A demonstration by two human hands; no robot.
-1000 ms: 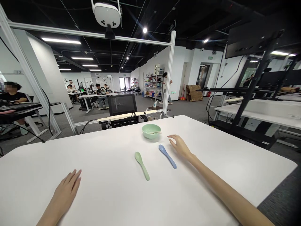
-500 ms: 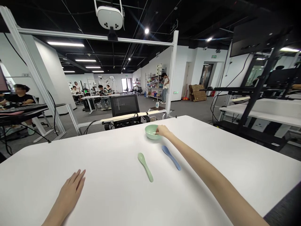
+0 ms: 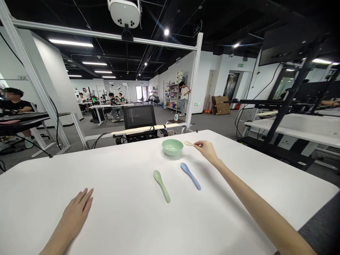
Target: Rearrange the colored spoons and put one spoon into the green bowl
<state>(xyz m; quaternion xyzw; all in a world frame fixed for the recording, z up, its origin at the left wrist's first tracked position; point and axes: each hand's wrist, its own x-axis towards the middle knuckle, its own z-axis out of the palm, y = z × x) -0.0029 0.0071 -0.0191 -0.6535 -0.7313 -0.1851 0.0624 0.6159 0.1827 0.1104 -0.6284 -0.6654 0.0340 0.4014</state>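
Between its thumb and fingers my right hand [image 3: 206,150] grips a cream-white spoon [image 3: 189,143] by the handle. The spoon's bowl end points left, just off the right rim of a green bowl [image 3: 172,148]. Nearer to me a blue spoon [image 3: 190,176] lies on the white table, slanting down to the right. A green spoon [image 3: 162,186] lies left of it at a similar slant. My left hand [image 3: 74,212] rests flat on the table at the left, palm down with fingers stretched out, holding nothing.
The white table [image 3: 119,184] reaches to a far edge behind the bowl. Beyond it stand a metal frame [image 3: 195,81] and a black mesh chair [image 3: 139,117]. A black stand [image 3: 285,92] rises at the right. Other people sit and stand farther back.
My right hand has come out of the green bowl and moved right with the cream-white spoon in its grip. The view has shifted slightly; my left hand stays flat on the table.
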